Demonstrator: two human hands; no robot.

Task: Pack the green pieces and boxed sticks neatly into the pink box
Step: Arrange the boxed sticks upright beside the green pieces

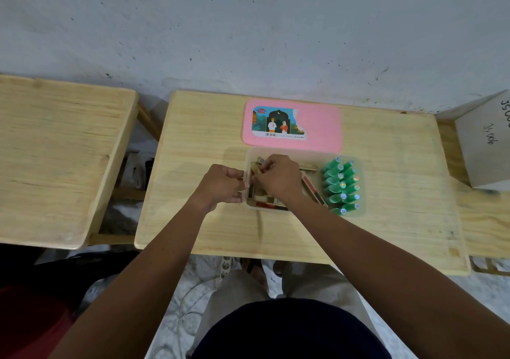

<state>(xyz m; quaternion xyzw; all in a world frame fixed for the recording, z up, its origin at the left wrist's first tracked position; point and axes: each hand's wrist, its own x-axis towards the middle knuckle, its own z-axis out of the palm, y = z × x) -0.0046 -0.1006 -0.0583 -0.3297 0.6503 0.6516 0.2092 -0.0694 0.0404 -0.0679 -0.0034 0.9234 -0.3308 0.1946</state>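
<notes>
A clear plastic box [361,212] sits in the middle of the wooden table [386,234]. Its pink lid [320,127] lies flat just behind it. Several green pieces [340,186] stand packed in rows in the box's right part. Boxed sticks [314,190] in gold, red and black lie in the left part. My right hand [278,178] is over the box's left part, pinching a gold stick box [255,169]. My left hand [222,186] is at the box's left rim, fingers curled on the same stick box's end.
A second wooden table [55,151] stands to the left with a gap between. A grey cardboard carton [485,143] sits at the right edge. A wall runs behind. My legs and a power strip [226,267] are below the table's front edge.
</notes>
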